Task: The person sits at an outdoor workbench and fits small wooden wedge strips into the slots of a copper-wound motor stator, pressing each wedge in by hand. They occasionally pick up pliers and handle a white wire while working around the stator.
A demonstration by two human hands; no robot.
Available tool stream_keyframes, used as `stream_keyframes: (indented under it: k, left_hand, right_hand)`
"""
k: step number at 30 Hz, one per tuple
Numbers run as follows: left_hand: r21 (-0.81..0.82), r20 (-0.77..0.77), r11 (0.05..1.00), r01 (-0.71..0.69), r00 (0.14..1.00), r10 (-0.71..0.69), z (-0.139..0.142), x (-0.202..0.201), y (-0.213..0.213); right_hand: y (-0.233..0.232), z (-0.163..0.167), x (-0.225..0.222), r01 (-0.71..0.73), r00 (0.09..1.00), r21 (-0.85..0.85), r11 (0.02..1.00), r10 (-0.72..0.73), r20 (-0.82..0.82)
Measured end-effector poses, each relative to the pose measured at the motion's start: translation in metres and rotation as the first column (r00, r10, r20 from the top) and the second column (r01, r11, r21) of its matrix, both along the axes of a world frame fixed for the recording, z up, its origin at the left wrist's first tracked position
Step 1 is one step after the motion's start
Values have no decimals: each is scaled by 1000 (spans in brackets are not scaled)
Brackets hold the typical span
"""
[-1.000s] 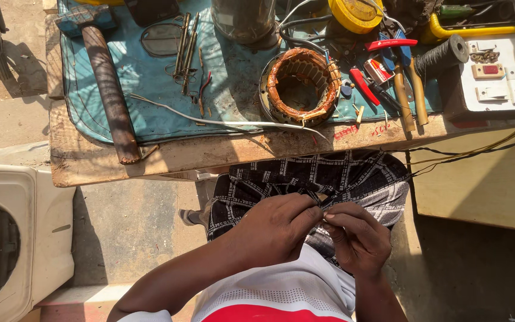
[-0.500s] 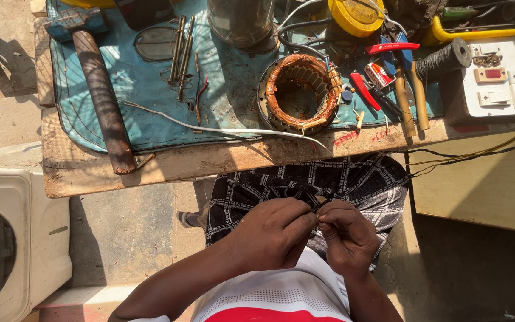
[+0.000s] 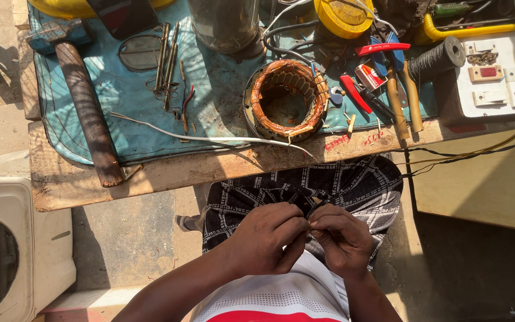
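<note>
My left hand (image 3: 267,237) and my right hand (image 3: 342,237) meet over my lap, fingertips pinched together on a small thin piece that I cannot make out. Both sit above my black-and-white checked trousers (image 3: 305,188), below the edge of the wooden bench (image 3: 150,173). On the bench, straight ahead of my hands, lies a motor stator with copper windings (image 3: 286,99) on a blue mat (image 3: 222,95). A white wire (image 3: 210,138) runs across the mat toward the stator.
A large hammer (image 3: 84,101) lies on the mat's left. Red-handled pliers (image 3: 379,53), wooden-handled tools (image 3: 403,101), a black thread spool (image 3: 439,58), yellow tape (image 3: 344,16), a metal cylinder (image 3: 225,24) and a white socket board (image 3: 499,77) crowd the right. A white appliance casing (image 3: 13,250) stands lower left.
My hands stay pinched together in my lap with small finger movements. The view has shifted slightly downward and the bench sits a little lower in frame.
</note>
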State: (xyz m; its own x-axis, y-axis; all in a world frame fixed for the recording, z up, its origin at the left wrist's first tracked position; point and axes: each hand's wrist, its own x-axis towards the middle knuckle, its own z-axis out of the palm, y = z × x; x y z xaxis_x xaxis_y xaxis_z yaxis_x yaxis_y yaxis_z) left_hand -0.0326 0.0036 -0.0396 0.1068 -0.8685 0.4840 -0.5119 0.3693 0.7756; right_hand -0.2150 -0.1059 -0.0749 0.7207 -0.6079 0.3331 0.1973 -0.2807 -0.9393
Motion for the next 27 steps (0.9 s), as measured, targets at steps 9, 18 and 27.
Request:
stream_keyframes:
  k: [9,18,27]
  left_hand:
    - [14,48,997,-71,996,70,-9,-4,-4]
    - [-20,-35,994,-112,993,111,-7,-3,-1]
    - [-27,-12,972,-233,973,232,-5,11,9]
  right_hand:
    - [-4,-11,-3,53,999,129,990,-54,2]
    - [-22,-12,-6,17,995,-10,1000,-18,-98]
    - [-125,17,43,275,961,-258,926,-267,67]
